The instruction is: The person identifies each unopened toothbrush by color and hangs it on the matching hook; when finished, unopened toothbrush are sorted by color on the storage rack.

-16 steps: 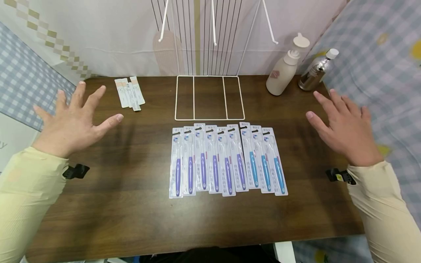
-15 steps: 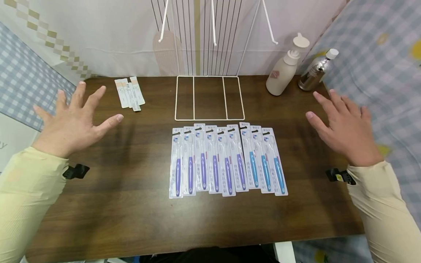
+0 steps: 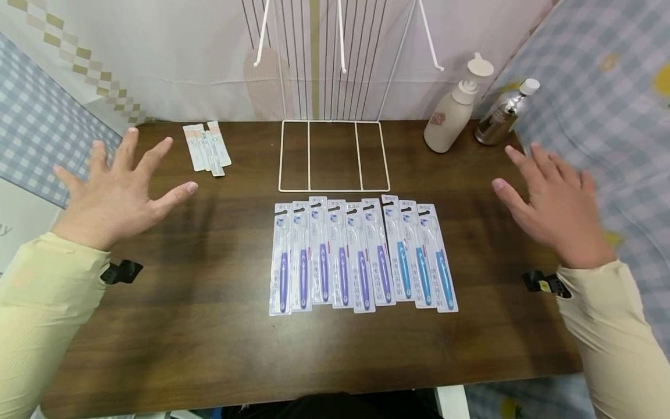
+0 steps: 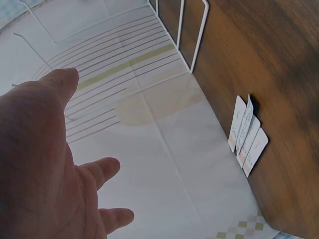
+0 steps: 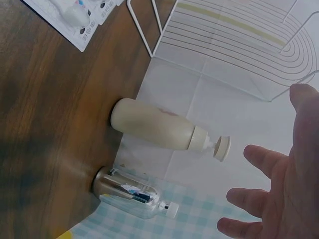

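Note:
Both hands are held over the sides of the desk with fingers spread, holding nothing. My left hand (image 3: 112, 198) is nearest to a small fan of slim white packets (image 3: 206, 148) at the back left. On the other side my right hand (image 3: 555, 209) is nearest to a silver bottle with a white cap (image 3: 497, 119) and a cream pump bottle (image 3: 447, 122). Between the hands lies a row of several packaged toothbrushes (image 3: 342, 256), with purple handles on the left and blue ones on the right. In the right wrist view, one toothbrush package (image 5: 75, 20) shows at the top left.
A white wire rack (image 3: 335, 190) stands at the back middle, its base on the brown desk (image 3: 209, 349) and its hooks (image 3: 341, 41) jutting forward above. A pale patterned cloth (image 3: 183, 64) covers the wall behind. Blue checked fabric (image 3: 623, 145) borders the right side.
My right hand has shifted slightly to the right, away from the toothbrushes. The left hand stays nearly still, and the things on the desk have not moved.

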Action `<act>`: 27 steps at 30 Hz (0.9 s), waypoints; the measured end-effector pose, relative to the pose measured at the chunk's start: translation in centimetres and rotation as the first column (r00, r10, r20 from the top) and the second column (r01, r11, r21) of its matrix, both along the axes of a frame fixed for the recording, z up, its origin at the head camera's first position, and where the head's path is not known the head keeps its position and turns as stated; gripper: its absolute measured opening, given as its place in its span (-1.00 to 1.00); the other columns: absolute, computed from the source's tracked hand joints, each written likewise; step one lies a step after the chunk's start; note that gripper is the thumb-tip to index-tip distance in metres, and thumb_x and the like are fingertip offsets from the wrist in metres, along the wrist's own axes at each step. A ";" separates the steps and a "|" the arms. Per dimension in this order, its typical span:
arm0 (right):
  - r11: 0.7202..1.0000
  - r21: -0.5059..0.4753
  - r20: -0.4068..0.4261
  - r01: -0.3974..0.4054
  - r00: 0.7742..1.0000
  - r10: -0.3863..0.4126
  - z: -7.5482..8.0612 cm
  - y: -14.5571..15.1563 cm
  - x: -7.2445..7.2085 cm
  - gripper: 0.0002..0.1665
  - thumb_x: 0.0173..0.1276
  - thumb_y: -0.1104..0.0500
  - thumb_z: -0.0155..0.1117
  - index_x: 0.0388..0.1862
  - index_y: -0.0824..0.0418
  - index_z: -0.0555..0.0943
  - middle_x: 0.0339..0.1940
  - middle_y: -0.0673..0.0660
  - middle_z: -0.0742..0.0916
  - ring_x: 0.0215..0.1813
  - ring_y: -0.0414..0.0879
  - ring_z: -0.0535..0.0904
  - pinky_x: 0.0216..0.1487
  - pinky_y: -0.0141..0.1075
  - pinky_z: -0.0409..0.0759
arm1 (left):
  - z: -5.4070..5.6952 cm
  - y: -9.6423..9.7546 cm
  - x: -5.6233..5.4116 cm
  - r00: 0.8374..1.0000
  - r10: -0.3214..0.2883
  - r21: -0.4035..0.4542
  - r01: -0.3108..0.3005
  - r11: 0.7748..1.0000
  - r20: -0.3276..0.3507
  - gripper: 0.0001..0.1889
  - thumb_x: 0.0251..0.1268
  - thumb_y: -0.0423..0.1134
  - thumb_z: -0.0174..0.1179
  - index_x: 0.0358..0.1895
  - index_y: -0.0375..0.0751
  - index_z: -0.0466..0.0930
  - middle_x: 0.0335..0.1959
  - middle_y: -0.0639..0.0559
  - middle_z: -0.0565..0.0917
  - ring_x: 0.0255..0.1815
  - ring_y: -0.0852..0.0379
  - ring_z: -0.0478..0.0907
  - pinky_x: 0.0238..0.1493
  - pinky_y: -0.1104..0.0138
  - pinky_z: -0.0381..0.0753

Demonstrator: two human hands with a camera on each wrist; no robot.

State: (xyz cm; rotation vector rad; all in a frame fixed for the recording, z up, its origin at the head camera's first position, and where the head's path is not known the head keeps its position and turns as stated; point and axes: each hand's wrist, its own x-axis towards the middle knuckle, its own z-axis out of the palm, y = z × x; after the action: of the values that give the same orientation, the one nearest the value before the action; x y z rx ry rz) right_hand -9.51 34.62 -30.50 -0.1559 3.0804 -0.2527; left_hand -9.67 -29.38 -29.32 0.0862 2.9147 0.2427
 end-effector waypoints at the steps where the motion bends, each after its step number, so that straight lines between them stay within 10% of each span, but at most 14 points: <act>1: 1.000 0.000 0.001 0.001 1.000 -0.001 0.0 0.0 0.0 -0.12 0.68 -0.39 -0.23 0.81 -0.09 -0.03 0.77 0.30 0.00 0.68 0.50 -0.11 0.44 0.59 -0.25 | 0.0 0.0 -0.1 1.000 -0.002 -0.001 0.002 1.000 -0.001 0.00 0.46 0.57 -0.18 0.77 0.22 -0.31 0.73 -0.23 -0.50 0.56 -0.74 -0.55 0.02 -0.79 -0.56; 12: 0.998 -0.017 -0.007 -0.065 0.998 0.065 -0.8 -0.8 -0.1 -0.18 0.71 -0.31 -0.19 0.79 -0.06 0.05 0.75 0.30 0.11 0.63 0.50 0.06 0.36 0.59 -0.03 | -2.1 1.1 -1.5 0.995 -0.095 0.035 0.095 0.995 0.009 0.00 0.49 0.54 -0.18 0.78 0.16 -0.31 0.75 -0.15 -0.45 0.62 -0.64 -0.43 0.18 -0.72 -0.54; 19: 0.964 -0.163 -0.105 -0.209 0.975 0.194 -3.9 -2.0 0.2 -0.32 0.73 -0.14 -0.02 0.69 0.09 0.32 0.65 0.35 0.35 0.52 0.53 0.27 0.35 0.49 0.16 | -6.6 4.2 -4.3 0.954 -0.294 0.231 0.273 0.934 0.060 -0.09 0.59 0.37 -0.06 0.78 0.11 -0.21 0.78 -0.11 -0.23 0.71 -0.40 -0.23 0.44 -0.55 -0.44; 27: 0.854 -0.445 -0.116 -0.270 0.963 0.244 -10.1 -1.8 0.3 -0.47 0.63 0.12 0.25 0.51 0.18 0.54 0.51 0.36 0.50 0.49 0.34 0.34 0.31 0.26 0.18 | -12.8 7.0 -7.8 0.949 -0.314 0.339 0.292 0.894 0.012 -0.13 0.63 0.27 -0.01 0.76 -0.10 -0.06 0.77 -0.08 -0.07 0.73 -0.30 -0.15 0.53 -0.46 -0.28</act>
State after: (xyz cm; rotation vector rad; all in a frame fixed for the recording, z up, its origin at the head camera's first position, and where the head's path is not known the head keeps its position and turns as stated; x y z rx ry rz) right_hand -9.23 32.79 -40.56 -0.5959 2.9404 -0.9716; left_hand -17.52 -22.39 -42.10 0.5712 2.7109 0.6676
